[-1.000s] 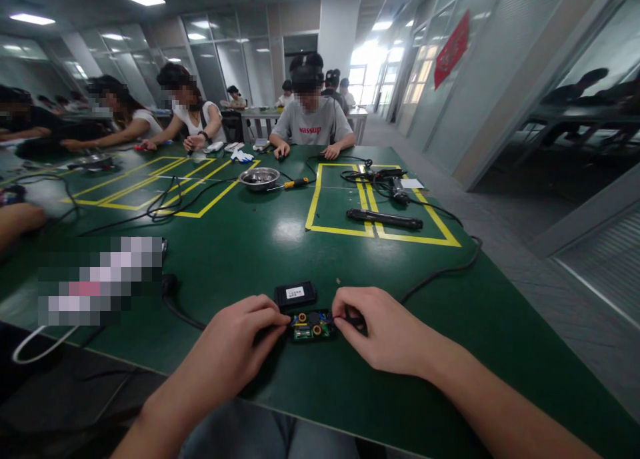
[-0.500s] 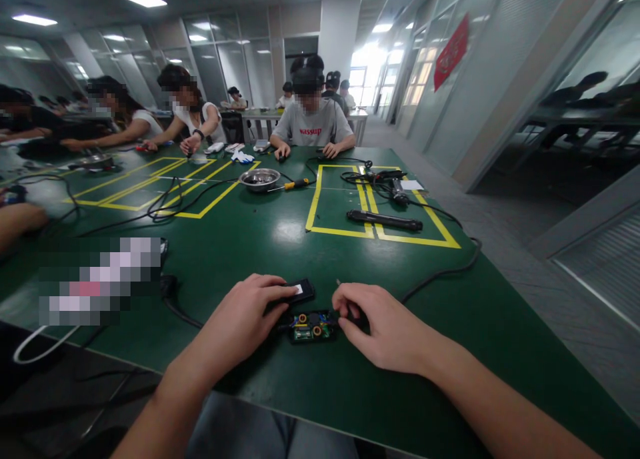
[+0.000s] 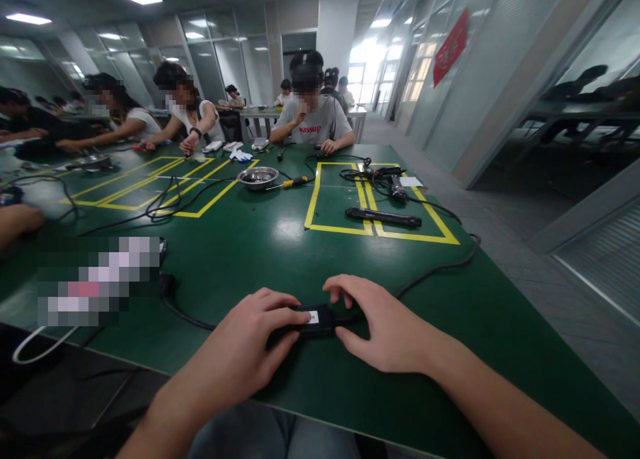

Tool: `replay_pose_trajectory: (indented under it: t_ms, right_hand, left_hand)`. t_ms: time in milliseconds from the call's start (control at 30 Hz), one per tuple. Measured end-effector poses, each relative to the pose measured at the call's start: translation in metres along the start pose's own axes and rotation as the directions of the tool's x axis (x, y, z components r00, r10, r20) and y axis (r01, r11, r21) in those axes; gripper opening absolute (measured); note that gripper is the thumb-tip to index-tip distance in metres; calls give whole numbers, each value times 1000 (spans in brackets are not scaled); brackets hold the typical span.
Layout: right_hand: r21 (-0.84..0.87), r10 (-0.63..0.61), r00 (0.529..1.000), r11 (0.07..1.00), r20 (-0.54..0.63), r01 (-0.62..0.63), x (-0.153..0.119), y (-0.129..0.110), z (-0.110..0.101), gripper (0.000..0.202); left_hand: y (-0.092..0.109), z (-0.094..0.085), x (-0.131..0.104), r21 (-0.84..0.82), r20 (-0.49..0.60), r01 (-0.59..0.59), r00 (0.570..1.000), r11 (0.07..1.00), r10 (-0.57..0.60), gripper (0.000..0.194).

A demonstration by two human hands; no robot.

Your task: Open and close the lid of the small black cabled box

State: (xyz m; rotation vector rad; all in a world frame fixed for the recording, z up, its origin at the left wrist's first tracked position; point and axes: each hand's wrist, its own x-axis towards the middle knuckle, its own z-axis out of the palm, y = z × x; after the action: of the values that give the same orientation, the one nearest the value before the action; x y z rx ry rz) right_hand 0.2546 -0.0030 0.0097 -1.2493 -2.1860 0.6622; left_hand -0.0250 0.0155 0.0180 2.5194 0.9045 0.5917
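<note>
A black plastic cover (image 3: 324,320) with a white label lies over the black in-line housing on the green table, and the circuit board is hidden beneath it. My left hand (image 3: 263,332) grips the cover's left end, its fingers on top and thumb at the near side. At the right end, my right hand (image 3: 383,325) is held with fingers and thumb apart, around the spot where a black cable (image 3: 356,317) leaves the housing. No object shows in that hand. Whether the cover sits fully flush cannot be seen.
A black tube-shaped part (image 3: 384,217) lies across yellow tape lines (image 3: 345,230). Beyond are a metal bowl (image 3: 258,177), a yellow-handled screwdriver (image 3: 295,182) and tangled cables. A blurred-out strip (image 3: 105,279) lies left. A co-worker (image 3: 313,119) sits opposite.
My left hand has brought the cover nearer and onto the housing, hiding the circuit board. My right hand's fingers have spread apart. The co-worker opposite has raised a hand to the face.
</note>
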Motion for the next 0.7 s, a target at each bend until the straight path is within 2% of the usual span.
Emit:
replay_pose_trajectory:
  t_ms: [167, 300, 433, 500, 600, 700]
  right_hand:
    - [-24, 16, 1000, 1000, 19, -16, 1, 0, 4, 51]
    - [-20, 50, 998, 999, 29, -50, 1, -1, 4, 57]
    - [18, 83, 996, 996, 21, -83, 1, -2, 2, 69]
    - [16, 85, 996, 996, 12, -86, 1, -2, 2, 59]
    - [-52, 58, 998, 997, 21, -56, 2, -3, 4, 31]
    - [-93, 33, 999, 995, 36, -30, 4, -4, 6, 22]
  left_hand:
    - [-1, -1, -1, -12, 9, 4, 1000, 1000, -4, 40]
    - [0, -6, 4, -75, 22, 30, 999, 997, -29, 33]
    - [-10, -4, 15, -62, -89, 115, 989, 991, -120, 27]
    - [-18, 1, 19, -7, -142, 167, 976, 986, -166, 27]
    - [-25, 6, 18, 29, -146, 189, 972, 982, -183, 25]
    - [-21, 6, 7, 52, -193, 184, 966, 982, -171, 19]
